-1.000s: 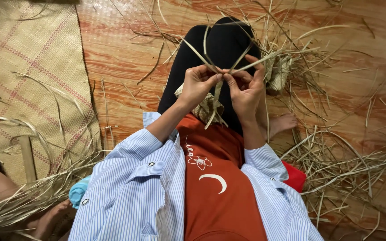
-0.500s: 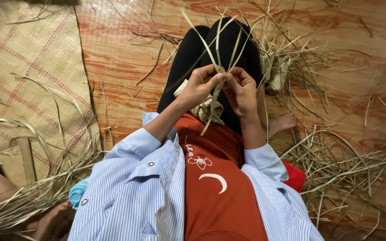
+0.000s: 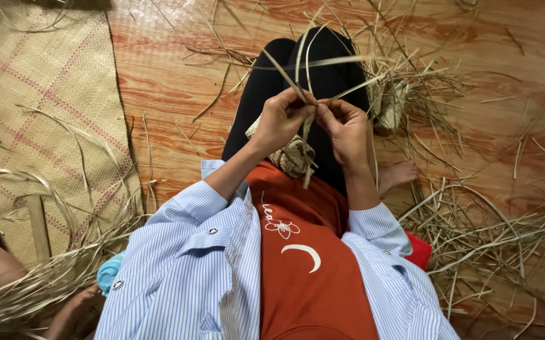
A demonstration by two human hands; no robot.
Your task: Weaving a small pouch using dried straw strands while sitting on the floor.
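Left hand (image 3: 280, 119) and right hand (image 3: 346, 129) raised above lap, fingertips meeting, both pinched shut on thin dry grass strips (image 3: 304, 75) fanning toward 12 and 2 o'clock. Small woven piece (image 3: 292, 156) hangs just below hands at 6 o'clock, strip ends trailing down from it. Black-clad legs (image 3: 313, 69) stretch toward 12. Loose straw pile (image 3: 493, 233) on wooden floor (image 3: 178, 94) at 4 o'clock; second bundle (image 3: 33, 289) at 8. Woven mat (image 3: 39, 107) at 10 o'clock.
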